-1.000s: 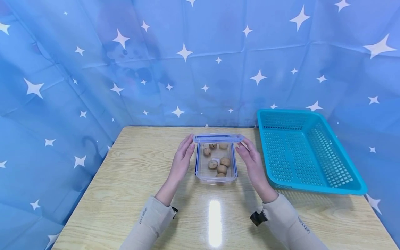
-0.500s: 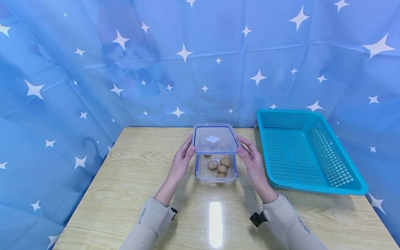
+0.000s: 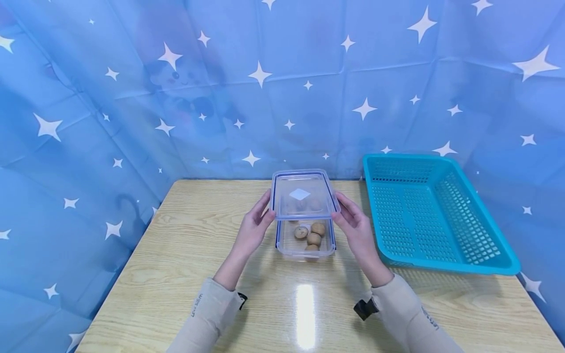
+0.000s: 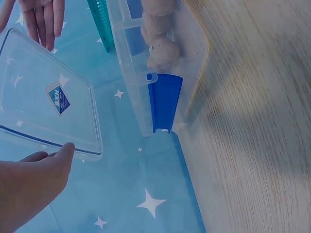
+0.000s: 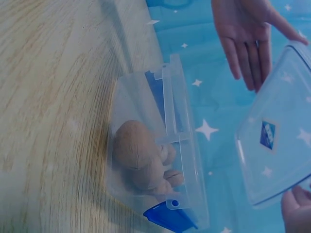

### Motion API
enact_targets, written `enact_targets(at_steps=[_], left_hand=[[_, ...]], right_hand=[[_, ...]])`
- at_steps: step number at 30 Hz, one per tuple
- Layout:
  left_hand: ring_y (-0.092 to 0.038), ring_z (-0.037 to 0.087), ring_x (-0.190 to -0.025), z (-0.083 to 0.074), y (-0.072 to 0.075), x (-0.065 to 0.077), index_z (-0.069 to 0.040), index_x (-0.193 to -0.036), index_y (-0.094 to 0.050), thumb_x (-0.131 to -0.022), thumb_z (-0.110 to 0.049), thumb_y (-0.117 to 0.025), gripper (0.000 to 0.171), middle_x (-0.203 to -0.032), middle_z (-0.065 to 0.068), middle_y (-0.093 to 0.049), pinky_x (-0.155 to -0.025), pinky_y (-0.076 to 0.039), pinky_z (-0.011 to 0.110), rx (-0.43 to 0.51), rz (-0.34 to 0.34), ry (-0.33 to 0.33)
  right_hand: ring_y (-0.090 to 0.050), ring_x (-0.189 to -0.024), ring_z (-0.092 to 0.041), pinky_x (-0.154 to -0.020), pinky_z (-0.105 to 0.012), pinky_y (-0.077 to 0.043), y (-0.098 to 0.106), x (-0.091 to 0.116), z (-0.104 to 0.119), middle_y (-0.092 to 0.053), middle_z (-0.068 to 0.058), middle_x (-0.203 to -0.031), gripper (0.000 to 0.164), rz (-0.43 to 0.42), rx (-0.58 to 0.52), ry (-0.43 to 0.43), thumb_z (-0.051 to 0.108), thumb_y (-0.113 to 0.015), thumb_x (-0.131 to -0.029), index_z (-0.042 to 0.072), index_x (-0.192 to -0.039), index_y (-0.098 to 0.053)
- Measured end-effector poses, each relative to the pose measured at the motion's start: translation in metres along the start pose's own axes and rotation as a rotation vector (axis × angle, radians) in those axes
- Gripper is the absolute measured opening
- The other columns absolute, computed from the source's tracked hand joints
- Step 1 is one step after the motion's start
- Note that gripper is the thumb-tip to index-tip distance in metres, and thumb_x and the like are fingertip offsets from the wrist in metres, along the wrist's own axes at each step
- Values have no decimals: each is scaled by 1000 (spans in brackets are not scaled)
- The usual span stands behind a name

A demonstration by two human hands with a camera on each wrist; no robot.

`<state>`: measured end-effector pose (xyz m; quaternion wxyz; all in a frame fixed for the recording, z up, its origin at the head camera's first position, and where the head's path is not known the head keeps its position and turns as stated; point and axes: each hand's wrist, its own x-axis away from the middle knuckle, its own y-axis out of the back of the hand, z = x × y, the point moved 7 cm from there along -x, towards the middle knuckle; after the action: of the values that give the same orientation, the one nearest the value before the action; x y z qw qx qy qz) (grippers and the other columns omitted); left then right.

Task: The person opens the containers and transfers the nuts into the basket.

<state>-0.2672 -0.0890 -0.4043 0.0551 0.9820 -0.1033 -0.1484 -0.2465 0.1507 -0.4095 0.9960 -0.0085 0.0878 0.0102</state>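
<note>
A clear plastic lid (image 3: 304,196) with a blue seal line and a diamond-shaped label is held between both hands, tilted over the far part of a clear food container (image 3: 306,254). My left hand (image 3: 252,230) pinches the lid's left edge near its front corner, thumb on top. At the opposite edge, my right hand (image 3: 357,230) grips it the same way. Several walnuts (image 3: 314,239) lie inside the container, the far ones covered by the lid. In the left wrist view a blue latch (image 4: 165,103) hangs unfastened at the container's side, and the lid is well apart from the rim.
To the right stands a turquoise perforated basket (image 3: 415,223). All this is on a pale wood-grain table (image 3: 185,274). Behind it hangs a blue curtain (image 3: 291,98) with white stars.
The lid has turned from nearly edge-on to showing its broad face, front edge lowered and tipped toward me. It now covers the far walnuts in the head view. The container has stayed put.
</note>
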Motion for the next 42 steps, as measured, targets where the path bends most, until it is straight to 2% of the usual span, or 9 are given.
enact_targets(at_steps=[9, 15, 20, 29, 32, 38, 42], left_hand=[[-29, 31, -151, 1, 4, 2, -3, -157, -27, -97, -34, -64, 76, -165, 12, -25, -117, -35, 25, 76, 59, 27], [-28, 28, -152, 3, 6, 4, -9, -158, -26, -94, -19, -71, 79, -167, 7, -24, -118, -33, 22, 79, 75, 70], [-27, 25, -153, 4, 10, 5, -10, -158, -26, -91, -5, -70, 81, -167, 4, -24, -120, -32, 24, 61, 79, 75], [-26, 27, -153, 8, 18, 7, -12, -159, -23, -90, -6, -73, 86, -168, 3, -22, -120, -30, 24, 46, 117, 74], [-25, 29, -153, 9, 20, 9, -12, -160, -22, -89, -7, -73, 87, -168, 3, -20, -121, -30, 26, 56, 129, 78], [-22, 26, -155, 12, 27, 10, -11, -159, -24, -92, -5, -70, 82, -168, 3, -22, -124, -27, 31, 66, 120, 72], [-24, 28, -154, 13, 32, 9, -7, -158, -24, -98, -7, -60, 70, -167, 8, -23, -121, -29, 31, 54, 102, 55]], right_hand=[[-36, -148, -31, -105, -10, -43, -1, 0, 0, -35, -13, -161, 57, 24, -11, 40, 13, -58, -101, 5, -153, -37], [-35, -147, -34, -106, -11, -42, -2, 0, 0, -34, -12, -162, 59, 34, -10, 64, 7, -61, -98, 5, -152, -39], [-33, -148, -34, -108, -11, -39, -5, 0, 0, -31, -11, -164, 60, 50, -8, 76, 4, -62, -97, 3, -152, -39], [-31, -149, -35, -110, -11, -37, -12, 0, 0, -27, -11, -165, 66, 111, 19, 102, 0, -65, -94, 3, -153, -36], [-31, -150, -34, -112, -15, -37, -14, -1, -1, -26, -10, -166, 69, 124, 36, 95, 1, -67, -93, 5, -154, -35], [-29, -152, -27, -114, -15, -33, -20, -1, -5, -25, -7, -166, 73, 151, 44, 59, 2, -70, -91, 7, -155, -35], [-27, -152, -27, -115, -13, -32, -25, -2, -7, -25, -8, -166, 74, 166, 57, 64, 2, -70, -90, 6, -155, -34]])
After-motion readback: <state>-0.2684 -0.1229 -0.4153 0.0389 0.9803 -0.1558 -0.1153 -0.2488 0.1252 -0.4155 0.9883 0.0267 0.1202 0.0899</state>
